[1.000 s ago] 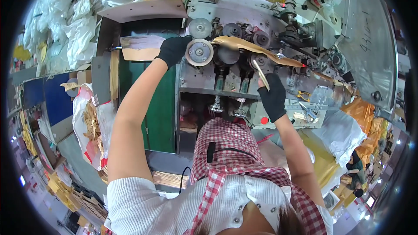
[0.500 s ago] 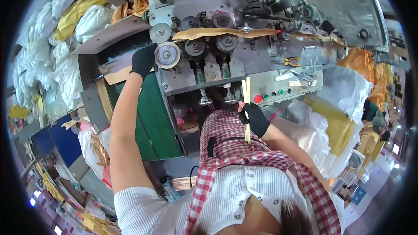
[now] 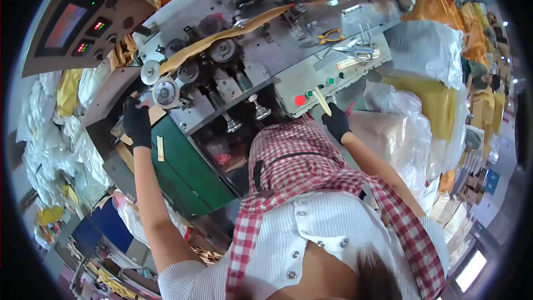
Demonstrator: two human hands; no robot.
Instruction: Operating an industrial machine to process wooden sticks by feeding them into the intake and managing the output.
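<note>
My left hand (image 3: pixel 136 125), in a black fingerless glove, reaches over the dark tray at the machine's left end. Its fingers are stretched out, thumb apart, beside a pale round roller (image 3: pixel 165 93) and a sheet of brown paper (image 3: pixel 157 114); nothing shows in its grasp. Gloved alike, my right hand (image 3: pixel 336 124) is closed around pale, thin sticks (image 3: pixel 322 101). They point up and left, their upper ends close to the green buttons (image 3: pixel 310 94) on the control panel. A long brown paper strip (image 3: pixel 222 36) runs between the dark rollers (image 3: pixel 223 50).
Yellow-handled pliers (image 3: pixel 330 36) and other metal tools lie on the machine top. A red button (image 3: pixel 300 100) sits on the panel's front. Plastic-wrapped bundles (image 3: pixel 391 128) are piled at the right. A screen box (image 3: pixel 69 25) overhangs the far left, above a green cabinet door (image 3: pixel 189 175).
The whole view has turned and shifted. My left hand has come off the roller's edge toward the tray. My right hand has moved right, tilting the sticks beside the panel buttons.
</note>
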